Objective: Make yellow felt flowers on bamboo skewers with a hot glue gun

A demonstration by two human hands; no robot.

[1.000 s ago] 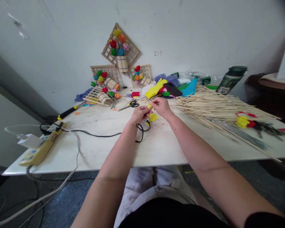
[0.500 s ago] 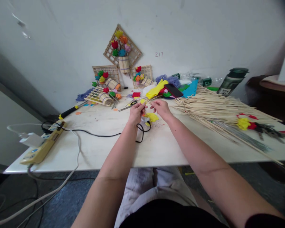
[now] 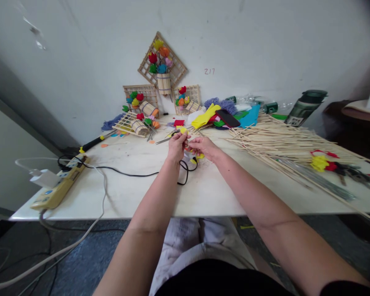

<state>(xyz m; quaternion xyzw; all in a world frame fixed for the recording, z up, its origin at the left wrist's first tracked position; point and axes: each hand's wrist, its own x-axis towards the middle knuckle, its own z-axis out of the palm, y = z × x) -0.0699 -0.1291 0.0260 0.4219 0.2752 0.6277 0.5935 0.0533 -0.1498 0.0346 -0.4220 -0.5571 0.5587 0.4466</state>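
My left hand (image 3: 176, 144) is raised over the middle of the white table (image 3: 142, 193), its fingers pinched on a small yellow felt piece (image 3: 183, 130). My right hand (image 3: 202, 146) lies just to its right, fingers curled down over the yellow felt scraps (image 3: 200, 156) on the table; what it holds I cannot make out. A black cable loop (image 3: 185, 169) lies right under both hands. Scissors (image 3: 168, 137) rest just behind the left hand.
A big heap of bamboo sticks (image 3: 280, 142) covers the right side. Lattice frames with felt flowers (image 3: 162, 68) lean on the wall behind. Coloured felt sheets (image 3: 205, 116), a phone (image 3: 228, 118), a green bottle (image 3: 304, 107), a power strip (image 3: 60, 185) at left.
My right hand has dropped from near the left hand's fingertips down onto the yellow scraps. The left hand has lifted the small yellow piece slightly.
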